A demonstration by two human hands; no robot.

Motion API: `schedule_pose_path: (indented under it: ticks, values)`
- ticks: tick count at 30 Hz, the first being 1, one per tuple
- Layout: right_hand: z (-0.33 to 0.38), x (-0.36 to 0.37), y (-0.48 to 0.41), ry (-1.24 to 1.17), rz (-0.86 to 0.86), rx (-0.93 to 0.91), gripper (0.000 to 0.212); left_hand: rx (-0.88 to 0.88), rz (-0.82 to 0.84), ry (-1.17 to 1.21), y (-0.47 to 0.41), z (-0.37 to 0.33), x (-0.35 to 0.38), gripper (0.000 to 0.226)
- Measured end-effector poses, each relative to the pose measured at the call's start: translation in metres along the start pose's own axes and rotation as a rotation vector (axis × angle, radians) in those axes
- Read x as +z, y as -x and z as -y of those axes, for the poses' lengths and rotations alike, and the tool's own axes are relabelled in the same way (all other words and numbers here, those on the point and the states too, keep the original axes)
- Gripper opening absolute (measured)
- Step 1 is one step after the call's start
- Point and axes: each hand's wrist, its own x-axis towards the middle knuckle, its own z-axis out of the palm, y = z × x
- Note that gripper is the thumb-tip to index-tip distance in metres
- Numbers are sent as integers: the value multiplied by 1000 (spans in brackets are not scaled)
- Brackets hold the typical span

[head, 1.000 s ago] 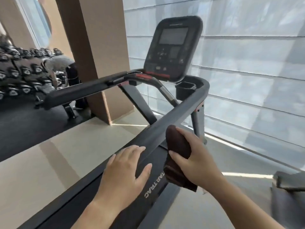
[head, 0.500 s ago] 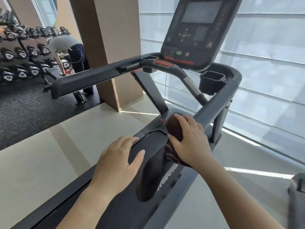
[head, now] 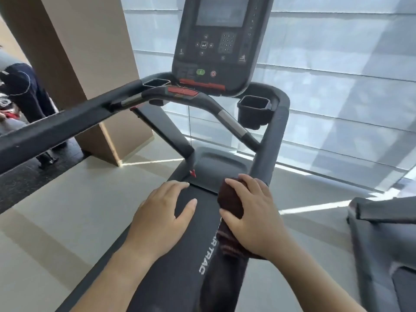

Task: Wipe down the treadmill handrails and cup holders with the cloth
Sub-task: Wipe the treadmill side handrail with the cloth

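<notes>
The right hand is closed around the dark brown folded cloth, pressing it on the black right handrail to wipe, while the left hand hovers spread beside this rail.

The right hand, gripping the dark brown cloth around the grey padded right handrail, has slid further up it toward the black console. The left hand has advanced alongside, fingers spread.

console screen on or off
Off, as far as shows: the console screen is a blank grey panel with no readout, though glare could hide a dim display.
</notes>
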Motion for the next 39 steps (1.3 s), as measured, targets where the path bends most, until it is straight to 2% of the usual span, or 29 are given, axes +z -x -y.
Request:
schedule_pose_path:
  ticks: [4,7,10,13,20,30,34,39]
  values:
    - [13,14,-31,166,-37,124,56,132,36,39,-29,22,-7,42]
    - [25,18,-25,201,-111,246,59,268,111,66,-43,36,-23,42]
    - [48,16,1,150,-236,473,64,433,259,53,-54,49,-58,42]
    - [86,24,30,144,-272,662,67,567,360,29,-61,56,-94,43]
    - [150,44,57,289,-270,882,67,673,500,85,-59,57,-132,45]
    - [145,57,51,294,-433,1007,63,763,722,83,-94,43,-61,39]
    - [132,59,36,299,-507,1096,61,861,745,52,-126,22,-25,39]
    - [107,50,-1,294,-482,1196,63,1011,720,1,-170,-12,7,42]
